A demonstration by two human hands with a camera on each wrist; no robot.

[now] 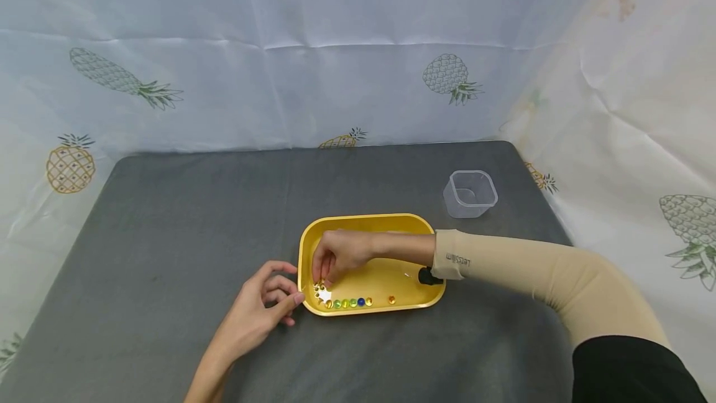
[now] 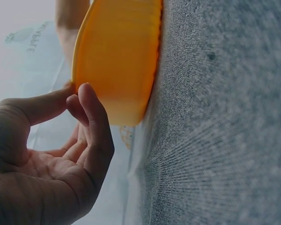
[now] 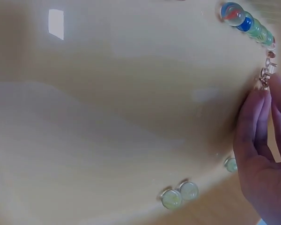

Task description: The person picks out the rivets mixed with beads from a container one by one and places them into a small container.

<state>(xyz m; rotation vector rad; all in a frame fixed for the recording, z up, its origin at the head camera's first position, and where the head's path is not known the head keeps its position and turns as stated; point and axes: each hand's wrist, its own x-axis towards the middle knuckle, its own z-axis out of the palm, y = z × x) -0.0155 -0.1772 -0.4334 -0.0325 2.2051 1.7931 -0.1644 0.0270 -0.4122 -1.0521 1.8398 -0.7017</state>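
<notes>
My right hand (image 1: 342, 254) reaches into the left end of a yellow tray (image 1: 366, 221). Its thumb and fingertips pinch down at a cluster of small, shiny gold-coloured metal pieces (image 3: 265, 75), and the exact piece between them is partly hidden. Along the tray's near side runs a row of glass marbles (image 1: 353, 303) in amber, green and blue. Outside the tray's left end, my left hand (image 1: 263, 306) has its fingers loosely bent, with the thumb tip at the rim and the other fingertips beside the orange-yellow wall (image 2: 117, 56).
A clear, open plastic tub (image 1: 470, 194) stands behind the tray to the right. More pale green marbles (image 3: 172, 198) lie along the tray's far side in the right wrist view. Grey cloth (image 1: 184, 235) covers the table, and pineapple-print sheets (image 1: 224, 92) hang around it.
</notes>
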